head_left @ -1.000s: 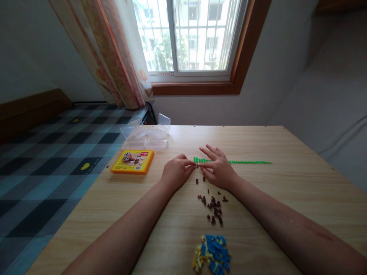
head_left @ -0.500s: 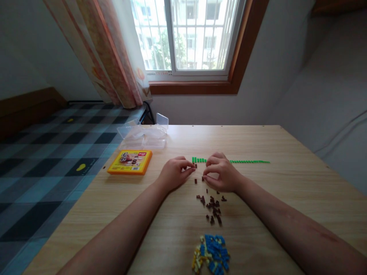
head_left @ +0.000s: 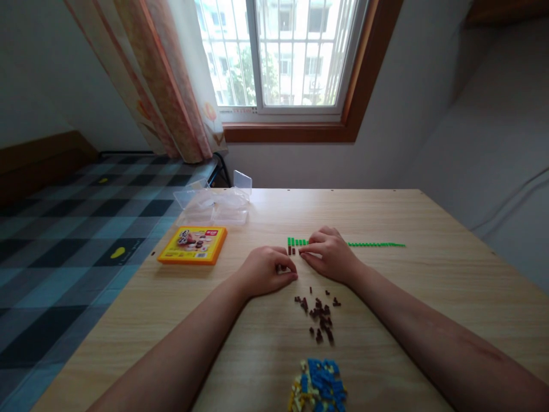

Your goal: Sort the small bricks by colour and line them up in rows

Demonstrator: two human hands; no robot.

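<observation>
My right hand pinches a small brown toy brick between thumb and fingertips, just in front of the row of green bricks. Two brown bricks stand side by side left of those fingertips, under the row's left end. My left hand rests on the table slightly nearer to me, thumb and fingers closed together; whatever lies between their tips is hidden. Closer to me is a loose pile of brown bricks. Part of the green row is covered by my right hand.
A heap of blue and yellow bricks lies at the table's near side. To the left are a yellow-orange box and clear plastic containers. A bed with a checked cover adjoins the wooden table.
My left hand has drawn back from the brown bricks by the green row, to where a single brick lay. My right hand has brought its brown brick forward, closer to the row.
</observation>
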